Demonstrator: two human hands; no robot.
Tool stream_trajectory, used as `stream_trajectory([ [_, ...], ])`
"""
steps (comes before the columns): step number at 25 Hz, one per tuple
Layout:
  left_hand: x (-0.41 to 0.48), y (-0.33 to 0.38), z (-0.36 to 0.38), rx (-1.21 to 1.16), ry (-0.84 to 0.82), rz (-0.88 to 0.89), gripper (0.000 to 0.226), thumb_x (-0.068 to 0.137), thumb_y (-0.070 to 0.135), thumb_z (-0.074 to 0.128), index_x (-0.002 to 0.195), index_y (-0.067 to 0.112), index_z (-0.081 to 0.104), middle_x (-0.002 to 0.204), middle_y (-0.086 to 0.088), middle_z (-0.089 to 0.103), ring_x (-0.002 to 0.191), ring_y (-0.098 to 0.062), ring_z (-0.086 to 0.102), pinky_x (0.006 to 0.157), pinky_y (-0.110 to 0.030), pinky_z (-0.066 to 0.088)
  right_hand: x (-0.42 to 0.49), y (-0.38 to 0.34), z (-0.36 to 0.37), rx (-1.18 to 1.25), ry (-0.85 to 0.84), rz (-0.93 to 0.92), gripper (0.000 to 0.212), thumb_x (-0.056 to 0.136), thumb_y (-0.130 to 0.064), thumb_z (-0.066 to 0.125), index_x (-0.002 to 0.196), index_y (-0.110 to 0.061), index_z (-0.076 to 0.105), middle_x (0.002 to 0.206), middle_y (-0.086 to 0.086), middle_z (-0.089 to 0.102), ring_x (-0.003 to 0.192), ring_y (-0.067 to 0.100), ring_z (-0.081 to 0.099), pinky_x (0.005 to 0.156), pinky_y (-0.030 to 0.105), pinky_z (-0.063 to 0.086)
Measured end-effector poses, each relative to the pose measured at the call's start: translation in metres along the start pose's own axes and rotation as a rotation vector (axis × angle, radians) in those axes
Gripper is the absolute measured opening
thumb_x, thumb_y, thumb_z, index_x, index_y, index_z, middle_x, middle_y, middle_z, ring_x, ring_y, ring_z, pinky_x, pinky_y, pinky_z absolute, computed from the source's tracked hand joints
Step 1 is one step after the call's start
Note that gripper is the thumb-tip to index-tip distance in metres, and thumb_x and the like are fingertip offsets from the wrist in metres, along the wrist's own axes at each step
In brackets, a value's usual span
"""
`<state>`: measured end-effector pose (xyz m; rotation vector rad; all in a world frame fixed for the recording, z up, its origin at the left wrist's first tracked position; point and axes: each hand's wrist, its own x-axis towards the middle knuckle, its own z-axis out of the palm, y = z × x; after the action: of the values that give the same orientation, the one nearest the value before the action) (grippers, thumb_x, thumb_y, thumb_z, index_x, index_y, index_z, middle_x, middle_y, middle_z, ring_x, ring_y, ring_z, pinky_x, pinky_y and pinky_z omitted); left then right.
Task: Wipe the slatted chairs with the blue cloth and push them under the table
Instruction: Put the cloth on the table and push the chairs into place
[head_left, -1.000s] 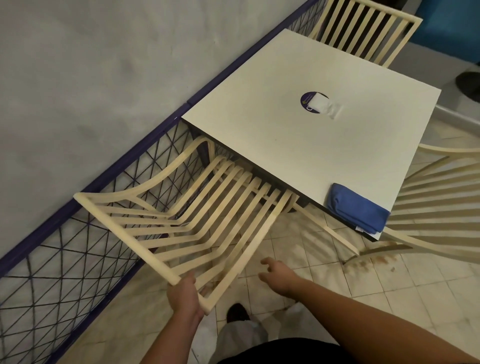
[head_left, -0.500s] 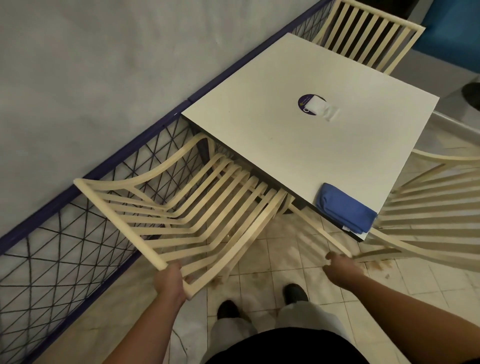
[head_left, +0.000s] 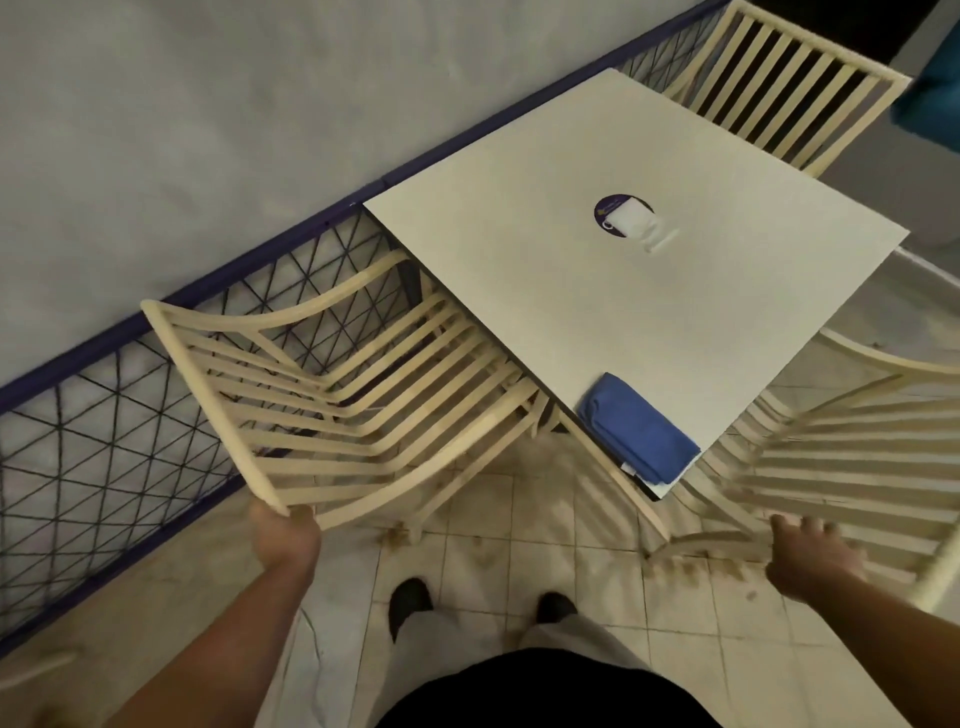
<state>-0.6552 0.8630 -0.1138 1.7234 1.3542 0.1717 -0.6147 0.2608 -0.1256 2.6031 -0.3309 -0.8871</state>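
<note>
We are at the pushing step, as we read it. The blue cloth (head_left: 639, 441) lies folded on the near corner of the surface (head_left: 519, 270), in neither hand. Our left hand (head_left: 284, 532) grips the near corner of the left chair (head_left: 337, 395) at its top rail, with its fingers curled round the rail. The front of that chair's seat is already tucked under the surface's edge. Our right hand (head_left: 813, 558) is at the near edge of the right chair (head_left: 857, 447) with its fingers (head_left: 800, 525) spread. That side is blurred, so we cannot tell whether they touch the slats or are just short of them.

The next move, we judge, calls for a firm hold on the right chair. After that comes a straight push on each back, so that the seats slide in without the arms catching the surface's edge or the mesh fence (head_left: 130, 415) beside the left chair. A third chair (head_left: 789, 88) stands at the far side.

As for writing, a round dark sticker (head_left: 605, 210) sits mid-surface with a white item on it. It carries a small pale mark, but we cannot read it. A white tag peeps from under the cloth, and it too is illegible.
</note>
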Motion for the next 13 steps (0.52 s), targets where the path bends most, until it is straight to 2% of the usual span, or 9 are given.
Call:
stream_trajectory([
  [2, 0.0, -0.001, 0.001, 0.007, -0.025, -0.007, 0.056, 0.095, -0.001, 0.06, 0.145, 0.014, 0.039, 0.122, -0.017, 0.058, 0.112, -0.038, 0.058, 0.095, -0.057, 0.053, 0.005, 0.036, 0.012, -0.06, -0.042, 0.035, 0.055, 0.096, -0.035, 0.05, 0.15, -0.03, 0.04, 0.154, 0.007, 0.043, 0.142, 0.032, 0.04, 0.113, 0.055, 0.039],
  [5, 0.005, -0.007, 0.004, -0.036, -0.051, -0.042, 0.066, 0.095, -0.003, 0.059, 0.148, 0.027, 0.033, 0.12, -0.009, 0.053, 0.113, -0.037, 0.059, 0.091, -0.061, 0.056, 0.008, 0.057, 0.02, -0.193, -0.024, -0.052, 0.047, 0.102, -0.03, 0.038, 0.149, -0.032, 0.04, 0.153, -0.001, 0.043, 0.143, 0.026, 0.039, 0.115, 0.055, 0.034],
  [10, 0.003, -0.009, 0.005, -0.031, -0.041, -0.091, 0.07, 0.097, -0.007, 0.054, 0.153, 0.028, 0.029, 0.139, -0.014, 0.052, 0.12, -0.038, 0.056, 0.087, -0.06, 0.057, 0.006, 0.057, 0.018, -0.266, -0.079, -0.087, 0.042, 0.099, -0.029, 0.049, 0.141, -0.027, 0.05, 0.141, -0.001, 0.052, 0.135, 0.024, 0.048, 0.113, 0.058, 0.034],
  [13, 0.008, -0.014, 0.004, -0.059, -0.057, -0.096, 0.068, 0.097, -0.006, 0.055, 0.152, 0.025, 0.029, 0.139, -0.015, 0.052, 0.12, -0.039, 0.058, 0.085, -0.056, 0.058, 0.003, 0.058, 0.022, -0.249, -0.08, -0.083, 0.041, 0.097, -0.03, 0.054, 0.137, -0.026, 0.054, 0.138, -0.003, 0.056, 0.131, 0.023, 0.051, 0.114, 0.053, 0.035],
])
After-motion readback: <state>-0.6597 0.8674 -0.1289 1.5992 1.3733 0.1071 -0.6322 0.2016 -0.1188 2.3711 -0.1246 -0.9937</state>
